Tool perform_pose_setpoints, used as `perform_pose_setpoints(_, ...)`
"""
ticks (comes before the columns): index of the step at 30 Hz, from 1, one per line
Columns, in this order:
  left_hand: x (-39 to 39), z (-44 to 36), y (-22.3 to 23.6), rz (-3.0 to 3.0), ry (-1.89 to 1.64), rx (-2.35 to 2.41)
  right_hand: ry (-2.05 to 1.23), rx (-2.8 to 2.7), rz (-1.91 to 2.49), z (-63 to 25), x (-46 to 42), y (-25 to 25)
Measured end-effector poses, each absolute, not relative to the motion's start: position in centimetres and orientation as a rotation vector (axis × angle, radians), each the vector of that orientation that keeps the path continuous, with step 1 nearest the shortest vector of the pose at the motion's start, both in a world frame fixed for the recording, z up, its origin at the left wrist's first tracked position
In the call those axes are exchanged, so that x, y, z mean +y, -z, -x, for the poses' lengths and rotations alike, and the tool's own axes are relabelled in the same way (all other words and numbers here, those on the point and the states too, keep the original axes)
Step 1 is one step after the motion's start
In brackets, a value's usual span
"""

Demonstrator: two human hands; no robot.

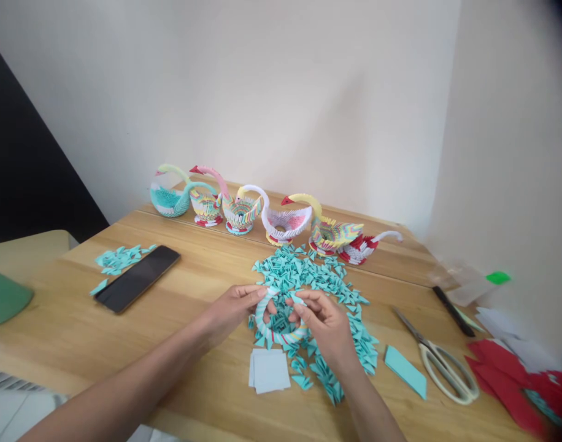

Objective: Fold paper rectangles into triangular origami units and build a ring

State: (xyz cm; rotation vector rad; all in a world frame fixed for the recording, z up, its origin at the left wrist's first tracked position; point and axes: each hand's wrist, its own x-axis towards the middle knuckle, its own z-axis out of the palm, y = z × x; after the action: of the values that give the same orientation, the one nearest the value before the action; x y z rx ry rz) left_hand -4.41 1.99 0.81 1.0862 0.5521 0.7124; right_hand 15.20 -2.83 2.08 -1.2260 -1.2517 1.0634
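A curved chain of folded paper pieces point(281, 336), striped in white and pale turquoise with a little red and yellow, hangs in a near ring between my hands. My left hand point(237, 307) pinches its upper left end. In my right hand point(324, 319), a small turquoise folded paper piece point(297, 299) is held between thumb and fingers, close to the right side of the chain. Below and behind both hands spreads a large pile of turquoise folded paper triangles point(290, 267). White paper squares point(269, 371) lie just in front of the chain.
Several paper swans point(283, 224) line the back of the wooden table. A phone point(138, 279) and a smaller turquoise heap point(119, 259) lie left. Toward the right are scissors point(440, 362), turquoise paper strips point(405, 371), red paper point(504, 374) and a black cutter point(453, 312).
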Motion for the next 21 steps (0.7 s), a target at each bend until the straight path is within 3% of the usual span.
perform_pose_setpoints(14,2.3,4.9,-1.4,-1.145,-0.68,0.617,-1.075,-1.269,1.258,-15.3,-2.1,-1.3)
perform_pose_setpoints(18,2.8,6.5,-3.3,-1.345,-0.956,0.749,-0.835,-1.234,1.249,-16.2,-3.0,-3.7)
perform_pose_setpoints(21,2.8,8.0,-4.1,-1.635,-1.084,1.001,-0.763,-1.602,1.297,-16.1,-7.0,-7.1)
